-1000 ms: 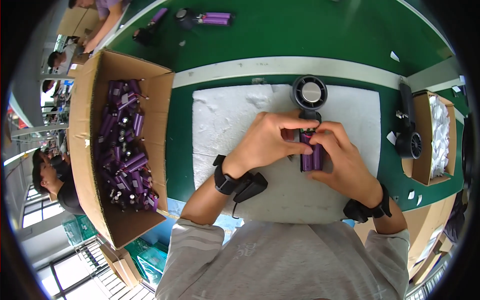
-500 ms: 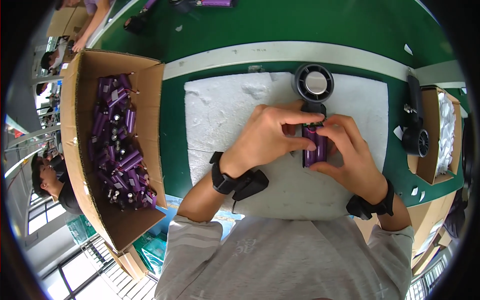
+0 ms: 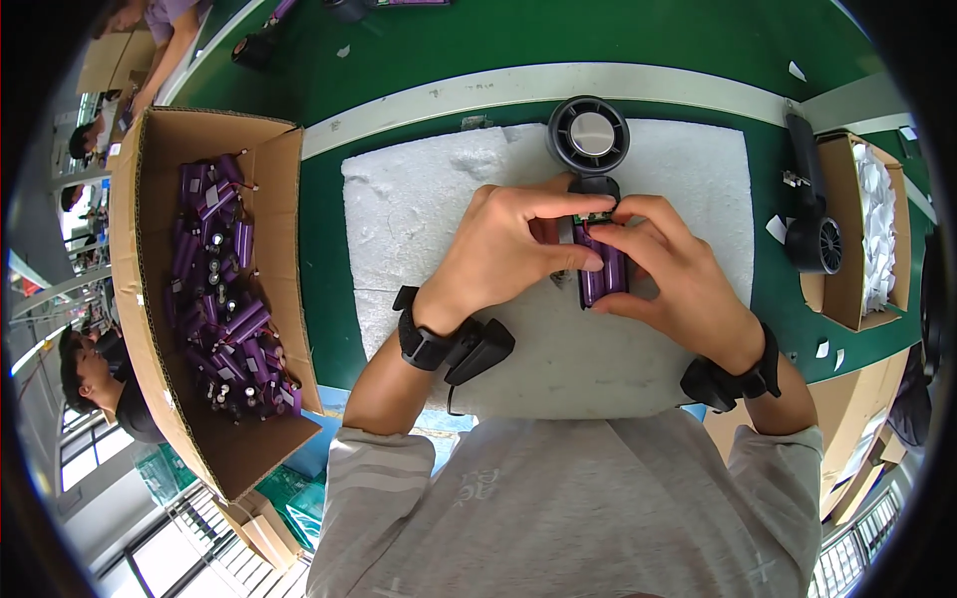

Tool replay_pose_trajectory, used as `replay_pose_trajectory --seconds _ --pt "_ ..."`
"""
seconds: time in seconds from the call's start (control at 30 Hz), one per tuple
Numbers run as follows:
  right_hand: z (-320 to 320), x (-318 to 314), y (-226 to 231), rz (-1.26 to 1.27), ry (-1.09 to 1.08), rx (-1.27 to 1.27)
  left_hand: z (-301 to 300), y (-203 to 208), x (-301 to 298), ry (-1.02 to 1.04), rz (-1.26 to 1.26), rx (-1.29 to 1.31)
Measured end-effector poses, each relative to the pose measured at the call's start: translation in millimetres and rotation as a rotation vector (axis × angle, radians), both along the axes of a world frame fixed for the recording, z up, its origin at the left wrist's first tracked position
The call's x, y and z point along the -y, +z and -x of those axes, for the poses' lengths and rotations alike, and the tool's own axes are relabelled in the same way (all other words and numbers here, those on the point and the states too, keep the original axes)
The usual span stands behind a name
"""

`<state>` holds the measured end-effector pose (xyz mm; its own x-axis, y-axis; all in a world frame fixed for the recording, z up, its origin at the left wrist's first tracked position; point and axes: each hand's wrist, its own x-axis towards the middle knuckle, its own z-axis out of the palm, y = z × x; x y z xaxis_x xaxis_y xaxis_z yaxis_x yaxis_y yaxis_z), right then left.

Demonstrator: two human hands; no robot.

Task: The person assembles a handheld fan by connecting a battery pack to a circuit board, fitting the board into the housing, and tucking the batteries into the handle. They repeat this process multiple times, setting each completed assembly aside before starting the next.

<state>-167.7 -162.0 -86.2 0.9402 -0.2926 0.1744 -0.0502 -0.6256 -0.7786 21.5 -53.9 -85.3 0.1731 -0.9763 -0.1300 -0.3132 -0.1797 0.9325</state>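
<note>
A black handheld fan [image 3: 588, 137] with a round grille and a silver centre lies on the white foam board [image 3: 419, 199], its head pointing away from me. In its opened handle sits a purple battery pack [image 3: 602, 275] of two cells side by side, below a small green circuit board [image 3: 595, 216]. My left hand [image 3: 498, 244] is closed round the handle from the left, index finger by the circuit board, thumb on the pack. From the right, my right hand [image 3: 678, 271] pinches the pack, fingers near its top and thumb at its lower end. Fingers partly hide the handle.
At left stands a cardboard box [image 3: 279, 349] with many purple battery packs [image 3: 239, 319]. To the right, another black fan [image 3: 814, 244] lies beside a small carton [image 3: 847, 309] of white pieces [image 3: 877, 229]. A pale rail [image 3: 449, 90] crosses the green table [image 3: 598, 35]. Other people sit at far left.
The whole view has shifted slightly, so the board, fan and boxes appear a little further up and left. Both hands keep nearly the same hold on the fan and battery pack.
</note>
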Motion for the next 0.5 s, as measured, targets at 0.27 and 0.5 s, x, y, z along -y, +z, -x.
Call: replay_pose_trajectory --seconds 0.27,0.5 --pt "-0.4 -4.5 14.5 0.157 0.052 -0.029 -5.7 -3.4 0.8 -0.008 0.055 -0.018" --pt "-5.7 -13.6 17.7 0.218 -0.076 -0.075 4.4 -5.6 -0.4 0.035 0.241 -0.008"
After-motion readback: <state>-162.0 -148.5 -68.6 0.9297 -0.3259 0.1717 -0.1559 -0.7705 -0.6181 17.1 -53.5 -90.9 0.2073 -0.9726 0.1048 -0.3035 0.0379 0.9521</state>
